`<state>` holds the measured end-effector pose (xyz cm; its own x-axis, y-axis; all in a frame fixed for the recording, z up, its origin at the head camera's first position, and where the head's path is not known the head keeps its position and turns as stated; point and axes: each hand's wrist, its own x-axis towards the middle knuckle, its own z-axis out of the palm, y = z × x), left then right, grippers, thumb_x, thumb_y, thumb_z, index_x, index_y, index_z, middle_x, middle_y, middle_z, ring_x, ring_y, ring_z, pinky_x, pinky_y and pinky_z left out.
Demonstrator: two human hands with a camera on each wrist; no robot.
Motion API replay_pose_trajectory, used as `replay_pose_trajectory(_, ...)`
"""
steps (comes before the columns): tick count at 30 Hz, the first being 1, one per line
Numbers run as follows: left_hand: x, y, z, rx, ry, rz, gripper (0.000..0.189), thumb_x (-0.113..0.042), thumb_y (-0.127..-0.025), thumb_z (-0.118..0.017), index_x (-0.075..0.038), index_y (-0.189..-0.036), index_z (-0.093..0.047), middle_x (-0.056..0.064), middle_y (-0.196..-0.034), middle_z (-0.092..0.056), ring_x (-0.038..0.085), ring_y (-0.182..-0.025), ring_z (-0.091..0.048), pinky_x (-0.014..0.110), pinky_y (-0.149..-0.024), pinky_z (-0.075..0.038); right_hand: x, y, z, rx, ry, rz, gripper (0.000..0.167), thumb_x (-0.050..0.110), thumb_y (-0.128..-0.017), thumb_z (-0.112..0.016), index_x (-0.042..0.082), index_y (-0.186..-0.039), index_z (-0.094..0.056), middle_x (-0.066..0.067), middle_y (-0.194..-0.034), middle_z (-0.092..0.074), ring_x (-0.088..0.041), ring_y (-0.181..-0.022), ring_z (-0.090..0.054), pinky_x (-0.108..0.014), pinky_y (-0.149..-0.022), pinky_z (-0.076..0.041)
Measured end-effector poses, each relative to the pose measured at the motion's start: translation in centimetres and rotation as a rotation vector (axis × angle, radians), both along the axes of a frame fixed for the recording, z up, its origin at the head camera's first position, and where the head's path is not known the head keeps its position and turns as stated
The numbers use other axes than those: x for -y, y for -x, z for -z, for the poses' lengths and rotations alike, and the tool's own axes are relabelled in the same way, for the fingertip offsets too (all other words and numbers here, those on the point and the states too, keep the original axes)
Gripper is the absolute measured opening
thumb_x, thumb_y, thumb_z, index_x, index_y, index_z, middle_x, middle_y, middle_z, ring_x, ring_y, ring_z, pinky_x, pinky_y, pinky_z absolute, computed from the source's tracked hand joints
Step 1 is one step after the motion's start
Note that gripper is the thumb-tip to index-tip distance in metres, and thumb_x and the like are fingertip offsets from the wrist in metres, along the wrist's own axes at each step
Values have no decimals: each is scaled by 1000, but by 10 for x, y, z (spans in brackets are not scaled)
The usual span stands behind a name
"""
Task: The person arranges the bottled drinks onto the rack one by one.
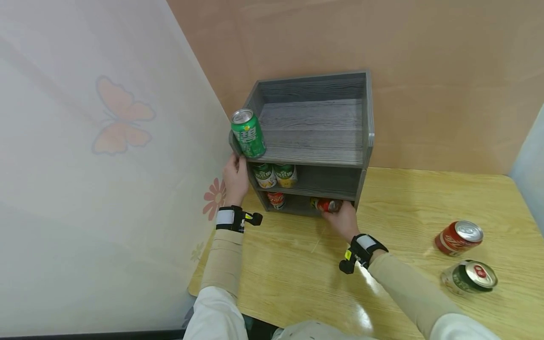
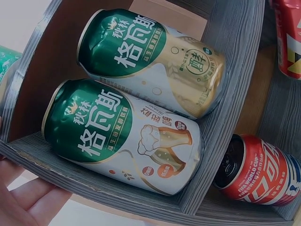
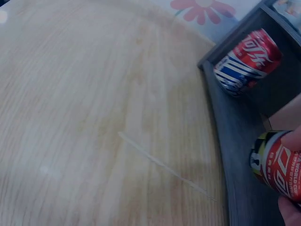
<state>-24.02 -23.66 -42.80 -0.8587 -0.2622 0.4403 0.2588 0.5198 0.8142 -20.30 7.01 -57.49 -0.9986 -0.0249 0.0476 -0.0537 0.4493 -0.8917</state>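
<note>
My right hand [image 1: 343, 222] grips a red cola can [image 1: 326, 204] inside the bottom level of a grey wooden shelf [image 1: 312, 134]. The can is tipped over on its side, as the right wrist view also shows. My left hand [image 1: 236, 182] holds the shelf's left side panel, just below a green soda can [image 1: 250, 137] on the top level. Two green-and-white drink cans [image 2: 122, 139] stand side by side at the left of the middle level. Another red cola can [image 3: 247, 61] stands at the left end of the bottom level.
On the wooden table [image 1: 403, 203], a red cola can [image 1: 458, 237] and a green-and-gold can [image 1: 469, 277] stand at the right. A white wall [image 1: 106, 212] with flower and butterfly decorations rises close on the left. Behind the shelf is a tan backdrop [image 1: 425, 94].
</note>
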Motion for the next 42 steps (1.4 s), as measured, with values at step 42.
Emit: replay_pose_trajectory(42, -2, 1, 0, -15, 9, -12, 33, -27, -110, -43, -3, -112, -65, 14, -118, -68, 25, -118, -62, 44, -98, -49, 12, 28, 0, 73, -66, -85, 60, 36, -95, -73, -2, -135, -50, -23, -121, -59, -37, -95, -58, -50, -82, -47)
